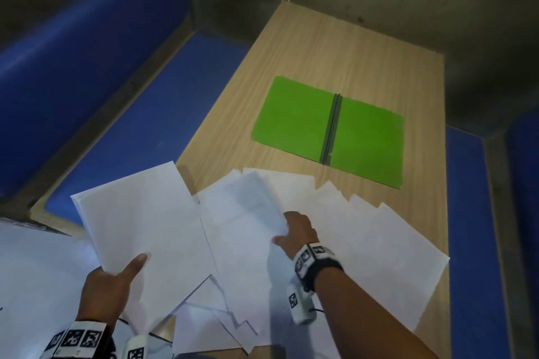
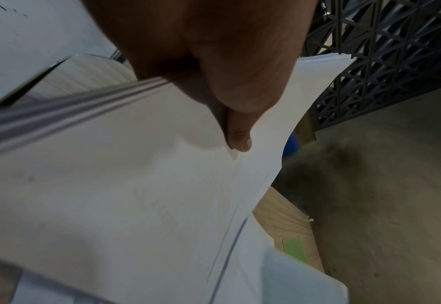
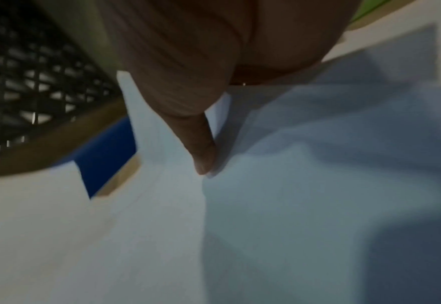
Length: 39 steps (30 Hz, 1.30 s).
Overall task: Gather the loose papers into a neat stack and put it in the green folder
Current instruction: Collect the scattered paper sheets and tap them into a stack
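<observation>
A green folder (image 1: 329, 128) lies open and flat on the wooden table (image 1: 306, 46), far of the papers. My left hand (image 1: 113, 280) holds a partial stack of white sheets (image 1: 140, 227) lifted at the table's left edge, thumb on top; the left wrist view shows the thumb (image 2: 237, 142) pressing the stack (image 2: 110, 185). My right hand (image 1: 294, 230) grips one sheet (image 1: 250, 201) from the fanned loose papers (image 1: 364, 236). In the right wrist view, the thumb (image 3: 201, 150) pinches that sheet (image 3: 318, 164), which is blurred.
Blue seats (image 1: 140, 137) flank the table on the left and right (image 1: 469, 213). More white sheets (image 1: 38, 271) lie at the lower left. Bare tabletop shows beyond the folder and between folder and papers. A dark lattice panel (image 2: 370, 61) shows in the wrist views.
</observation>
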{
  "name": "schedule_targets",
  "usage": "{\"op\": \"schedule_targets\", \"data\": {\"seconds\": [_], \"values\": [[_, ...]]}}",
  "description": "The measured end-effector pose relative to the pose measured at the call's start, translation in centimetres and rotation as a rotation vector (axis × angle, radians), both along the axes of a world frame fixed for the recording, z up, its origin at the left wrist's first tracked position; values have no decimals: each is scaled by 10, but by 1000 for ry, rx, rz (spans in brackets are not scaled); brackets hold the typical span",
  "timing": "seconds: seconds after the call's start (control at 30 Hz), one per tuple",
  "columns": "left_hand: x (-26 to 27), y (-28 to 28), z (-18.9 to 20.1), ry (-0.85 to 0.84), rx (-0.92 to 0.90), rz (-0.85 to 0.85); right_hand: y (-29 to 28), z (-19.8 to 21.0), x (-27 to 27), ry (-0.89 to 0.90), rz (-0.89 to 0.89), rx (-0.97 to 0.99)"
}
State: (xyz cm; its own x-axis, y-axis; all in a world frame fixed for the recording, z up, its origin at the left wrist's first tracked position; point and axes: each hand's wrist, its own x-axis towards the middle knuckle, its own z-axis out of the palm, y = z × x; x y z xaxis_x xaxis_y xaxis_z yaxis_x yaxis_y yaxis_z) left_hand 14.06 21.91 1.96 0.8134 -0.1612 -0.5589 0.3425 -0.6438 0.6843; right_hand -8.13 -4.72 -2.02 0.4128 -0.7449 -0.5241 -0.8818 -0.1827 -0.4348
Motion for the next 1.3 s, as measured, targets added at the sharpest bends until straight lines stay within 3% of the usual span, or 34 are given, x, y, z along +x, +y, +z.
{"op": "schedule_targets", "data": {"seconds": [0.1,0.3,0.43,0.57,0.63,0.7,0.77,0.83,0.9,1.07,1.17,1.3], "values": [[-1,-1,1,10,8,-15,0,-4,20,198,110,-9],[2,-4,5,32,23,-24,-7,-6,31,234,102,116],[16,-2,10,13,-18,19,-14,7,11,50,-104,237],[21,-4,26,39,-38,136,-20,28,-48,-267,-441,253],[35,10,-7,25,8,151,-20,32,-88,-315,-628,226],[54,45,-74,80,18,112,-17,29,-126,-284,-771,173],[55,37,-64,77,21,90,-11,20,-157,-177,-808,118],[25,1,-9,20,68,3,-4,16,-177,-70,-738,77],[8,-10,8,18,1,-63,-2,12,-187,-6,-641,49],[-7,-18,0,-19,-8,-143,-18,1,-196,280,-266,-117],[-14,-22,2,-59,34,-232,-31,-2,-190,353,-176,-68],[-21,-25,6,-75,84,-252,-37,5,-178,501,-23,-142]]}}
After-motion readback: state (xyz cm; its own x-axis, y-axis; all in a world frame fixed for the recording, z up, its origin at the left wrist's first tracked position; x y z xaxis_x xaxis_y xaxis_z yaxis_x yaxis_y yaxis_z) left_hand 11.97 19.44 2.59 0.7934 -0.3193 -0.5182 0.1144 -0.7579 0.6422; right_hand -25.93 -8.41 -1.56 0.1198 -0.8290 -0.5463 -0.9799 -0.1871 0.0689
